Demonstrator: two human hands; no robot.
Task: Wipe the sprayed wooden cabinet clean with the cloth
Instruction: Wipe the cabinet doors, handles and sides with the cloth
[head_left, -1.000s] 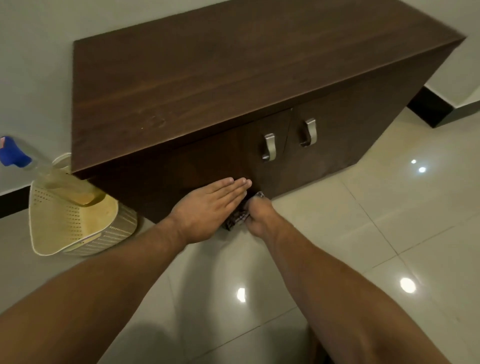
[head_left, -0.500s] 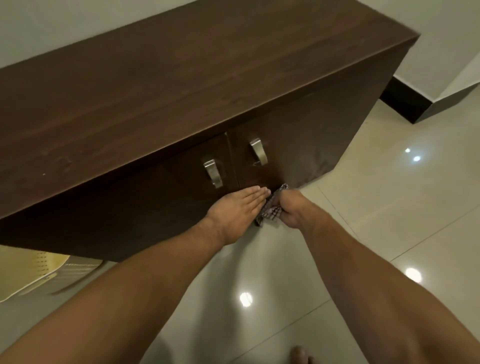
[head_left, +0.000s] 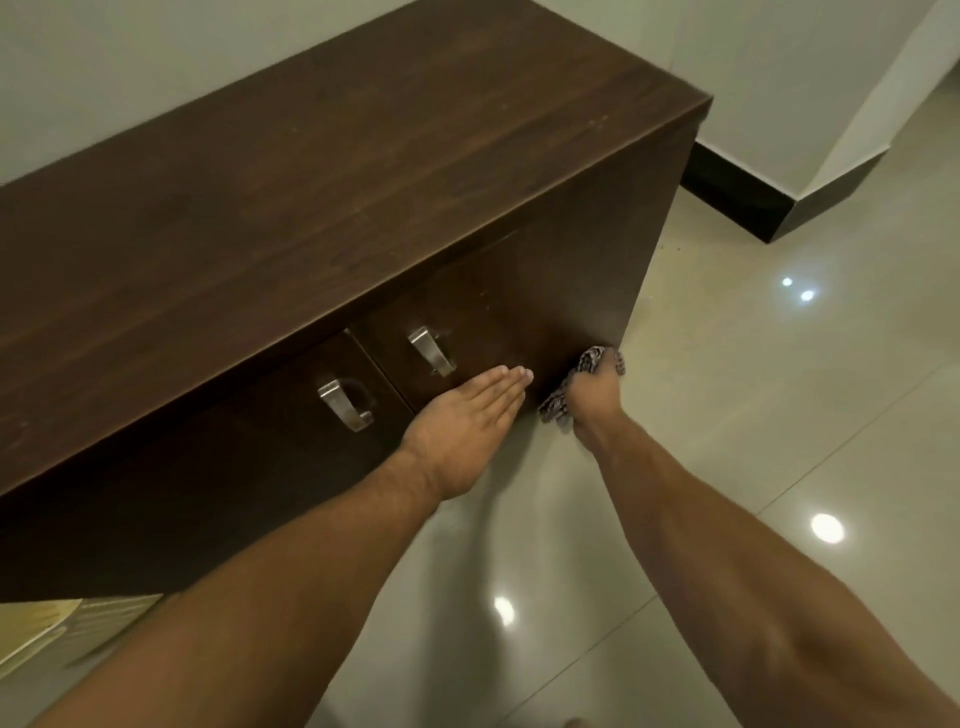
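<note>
A low dark wooden cabinet (head_left: 322, 197) with two doors and two metal handles (head_left: 432, 351) stands against the wall. My right hand (head_left: 592, 397) grips a checked cloth (head_left: 589, 361) and presses it against the bottom right corner of the right door, close to the floor. My left hand (head_left: 467, 421) lies flat on the same door with its fingers together, just left of the cloth and below the right handle. A pale smear shows on the door above the cloth.
A cream perforated basket (head_left: 47, 631) sits on the floor at the lower left, partly cut off. Glossy beige floor tiles (head_left: 779, 415) spread to the right. A dark skirting board (head_left: 737, 200) runs along the wall behind the cabinet's right end.
Both hands have slid to the right along the bottom of the cabinet front, from under the handles to the right door's lower corner. The view has shifted right; the spray bottle is out of sight.
</note>
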